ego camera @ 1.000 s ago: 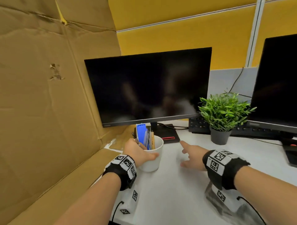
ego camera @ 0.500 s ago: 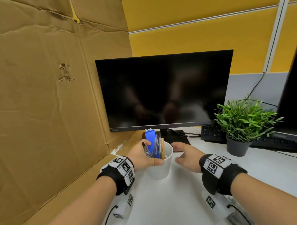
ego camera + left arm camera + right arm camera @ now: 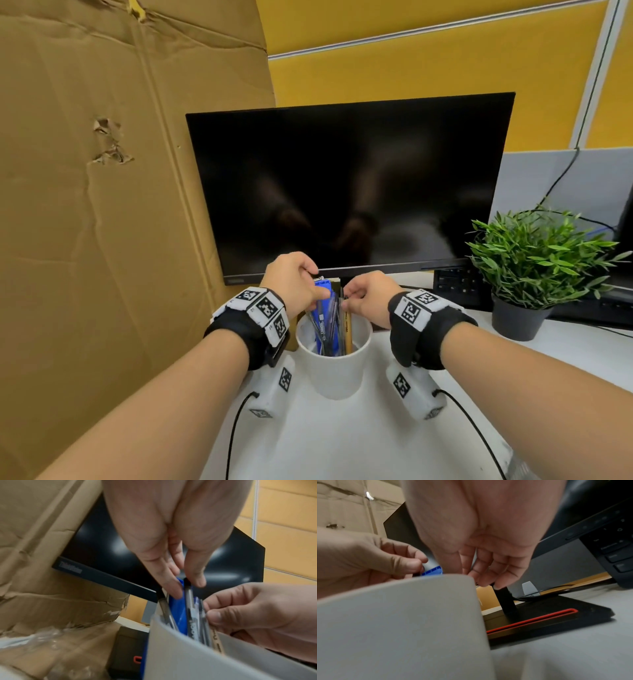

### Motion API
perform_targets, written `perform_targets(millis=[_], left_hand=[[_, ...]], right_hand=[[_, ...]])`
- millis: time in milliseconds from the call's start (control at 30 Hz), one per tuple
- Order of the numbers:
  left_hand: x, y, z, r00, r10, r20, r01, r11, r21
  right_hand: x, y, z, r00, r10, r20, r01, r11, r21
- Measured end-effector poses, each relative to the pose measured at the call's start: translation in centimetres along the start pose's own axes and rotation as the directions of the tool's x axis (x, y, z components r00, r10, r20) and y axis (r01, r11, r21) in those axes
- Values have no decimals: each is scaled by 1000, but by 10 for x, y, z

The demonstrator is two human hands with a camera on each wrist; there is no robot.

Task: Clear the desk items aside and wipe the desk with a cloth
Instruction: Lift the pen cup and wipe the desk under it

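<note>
A white plastic cup (image 3: 335, 363) stands upright on the white tabletop (image 3: 342, 442) at 6 o'clock in the head view, just in front of the black flat monitor (image 3: 346, 185). It is packed with clear-barrelled pens (image 3: 191, 609), a flat blue plastic piece (image 3: 325, 308) and a tan wooden pencil (image 3: 347, 334), all poking above the rim. Both hands meet over the cup. The left hand (image 3: 296, 279), at 11 o'clock of the cup, has its fingers curled down onto the pen tops and the blue piece, pinching them between thumb and fingertips (image 3: 173, 588). The right hand (image 3: 368, 296), at 1 o'clock of the cup, pinches pens at the other side of the bunch. A green leafy plant in a dark grey pot (image 3: 520, 318) sits at 3 o'clock, well apart from the cup. A tall brown cardboard sheet (image 3: 102, 205) walls off the 9 o'clock side. The monitor's black base with a red slot (image 3: 539, 619) lies just behind the cup.
</note>
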State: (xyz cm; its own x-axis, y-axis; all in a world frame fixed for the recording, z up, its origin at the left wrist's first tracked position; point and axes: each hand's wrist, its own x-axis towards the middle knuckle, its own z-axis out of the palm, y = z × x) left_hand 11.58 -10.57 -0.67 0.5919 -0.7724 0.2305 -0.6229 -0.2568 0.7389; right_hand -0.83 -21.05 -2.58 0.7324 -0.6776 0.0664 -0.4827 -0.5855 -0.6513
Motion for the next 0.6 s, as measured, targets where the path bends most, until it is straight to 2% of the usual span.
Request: perform_targets(millis=[100,200,267,400,600], left_hand=[[-2,-9,-3,996,-6,-88,6,1000,2],[-7,-17,-3,997,-76,-18,75,996,-49],[-7,-19,-2,995,-104,8,105,993,-61],[-9,-17,2,983,-179,47,180,983,-27],[-8,-12,3,983,-168,-67,155,973,-170]], right_hand=[[-2,1,-1,999,-16,-29,17,999,48],[-3,-2,-3,998,-23,-54,29,994,107],[-2,-6,-2,1000,20,-20,-17,990,138],[-3,-10,-4,1000,12,-1,-11,997,72],[-4,-10,-4,999,-27,-28,33,977,208]])
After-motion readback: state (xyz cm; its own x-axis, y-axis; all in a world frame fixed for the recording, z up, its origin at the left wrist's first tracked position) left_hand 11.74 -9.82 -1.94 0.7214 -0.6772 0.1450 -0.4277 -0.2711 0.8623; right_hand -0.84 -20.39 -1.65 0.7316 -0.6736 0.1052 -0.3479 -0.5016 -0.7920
